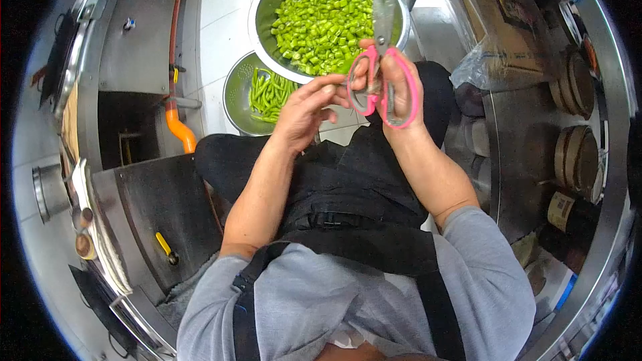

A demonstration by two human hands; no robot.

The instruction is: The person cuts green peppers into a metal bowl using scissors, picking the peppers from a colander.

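Note:
My right hand is closed around a pair of scissors with pink handles, the blades pointing up over the rim of a large steel bowl. Cut green chili peppers fill much of that bowl. Beside the scissors is my left hand, fingers partly bent and apart, with the fingertips close to the left handle loop. Whether they touch the loop I cannot tell. Lower left of the large bowl, a smaller perforated steel colander holds whole long green chili peppers.
Steel cabinets with an orange pipe line the left side. On the right are a plastic-wrapped cardboard box and a steel shelf with stacked round items and a dark bottle. White floor tiles lie around the bowls.

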